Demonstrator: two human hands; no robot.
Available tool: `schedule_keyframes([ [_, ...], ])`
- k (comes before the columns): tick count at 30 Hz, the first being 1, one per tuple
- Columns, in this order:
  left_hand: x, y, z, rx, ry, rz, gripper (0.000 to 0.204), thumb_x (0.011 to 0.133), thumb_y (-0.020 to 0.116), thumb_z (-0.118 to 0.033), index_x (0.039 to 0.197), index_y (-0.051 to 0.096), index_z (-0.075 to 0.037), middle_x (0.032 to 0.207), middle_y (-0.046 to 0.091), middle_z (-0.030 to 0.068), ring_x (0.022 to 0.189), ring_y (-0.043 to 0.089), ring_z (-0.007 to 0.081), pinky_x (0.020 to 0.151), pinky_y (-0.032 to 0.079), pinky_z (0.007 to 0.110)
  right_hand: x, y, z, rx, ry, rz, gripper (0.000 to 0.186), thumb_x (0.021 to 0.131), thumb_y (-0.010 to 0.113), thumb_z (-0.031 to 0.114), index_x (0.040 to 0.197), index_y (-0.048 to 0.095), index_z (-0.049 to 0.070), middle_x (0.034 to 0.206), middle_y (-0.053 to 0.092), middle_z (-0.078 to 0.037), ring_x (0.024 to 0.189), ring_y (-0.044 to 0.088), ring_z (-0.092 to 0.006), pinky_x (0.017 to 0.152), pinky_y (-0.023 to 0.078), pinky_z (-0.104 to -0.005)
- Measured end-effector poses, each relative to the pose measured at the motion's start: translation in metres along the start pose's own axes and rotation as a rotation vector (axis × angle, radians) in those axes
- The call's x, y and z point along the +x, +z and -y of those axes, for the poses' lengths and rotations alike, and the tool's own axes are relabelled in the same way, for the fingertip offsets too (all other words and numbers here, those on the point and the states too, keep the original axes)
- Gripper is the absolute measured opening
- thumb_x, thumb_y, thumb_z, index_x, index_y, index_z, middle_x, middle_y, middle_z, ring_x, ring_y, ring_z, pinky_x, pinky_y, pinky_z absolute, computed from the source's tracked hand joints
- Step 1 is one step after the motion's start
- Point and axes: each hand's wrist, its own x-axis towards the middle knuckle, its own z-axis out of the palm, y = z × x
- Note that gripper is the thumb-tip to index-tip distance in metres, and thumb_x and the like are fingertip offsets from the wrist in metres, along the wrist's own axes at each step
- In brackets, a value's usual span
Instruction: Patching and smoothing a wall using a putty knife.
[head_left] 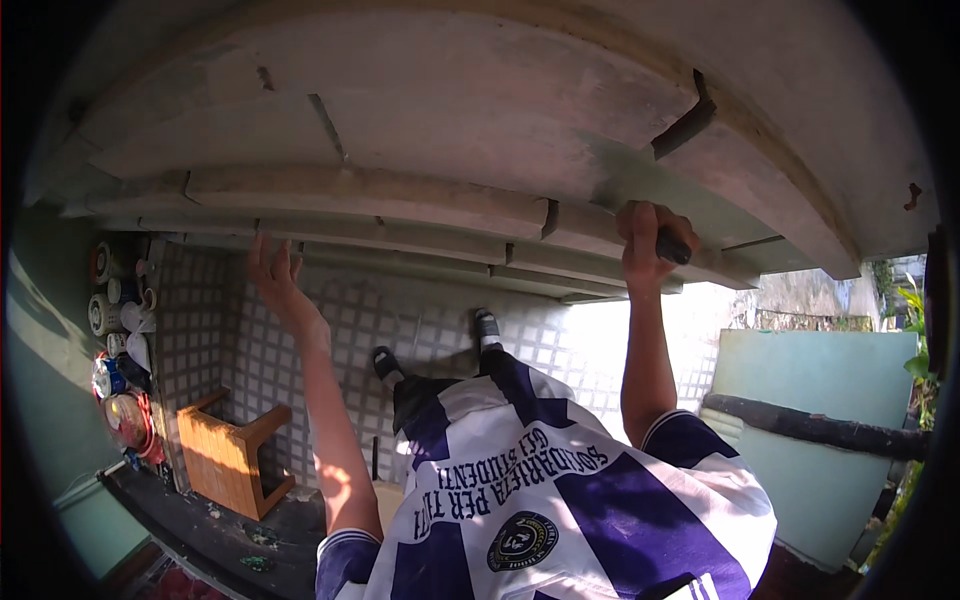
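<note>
Shirt (640, 500), white and dark purple, fills the near middle, and both bare arms stretch away from it toward pale, stepped boards (370, 190) running from left to right. On the right, the right hand (652, 235) has its fingers curled closed around a black-handled tool (675, 247); the handle's rounded end juts out on the right of the fist, against the boards, while its working end cannot be made out. On the left, the left hand (277, 280) is raised with fingers loosely spread and nothing visible in them, well apart from the tool; whether the tips touch the lowest boards I cannot tell. Farther off, a wooden stool (215, 455) and assorted containers (105, 315) stand left, a pale green panel (800, 365) right, and dark-shod feet (386, 364) on tiled floor (430, 325) between.
</note>
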Motion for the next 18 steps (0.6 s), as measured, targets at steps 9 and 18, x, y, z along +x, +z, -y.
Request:
schedule_keyframes([
  [9,0.155,0.067,0.01,0.272,-0.362,-0.403,0.085,0.092,0.052,-0.046,0.15,0.004,-0.006,0.147,0.032,0.0163,0.131,0.042,0.0269,0.105,0.037,0.041,-0.004,-0.003,0.005,0.113,-0.213,-0.009,0.028,0.085,0.06,-0.003,0.063,0.044,0.003,0.05,0.045,-0.003,0.042,0.041,-0.0104,0.041,0.034,-0.0275],
  [18,0.17,0.086,0.028,0.036,-0.462,-0.535,0.08,0.092,0.047,-0.055,0.145,0.016,-0.003,0.148,0.031,0.0199,0.129,0.044,0.0328,0.101,0.042,0.052,-0.01,-0.001,0.016,0.153,-0.277,-0.048,0.026,0.074,0.066,-0.003,0.056,0.047,0.001,0.05,0.052,-0.007,0.041,0.048,-0.0153,0.044,0.04,-0.0276],
])
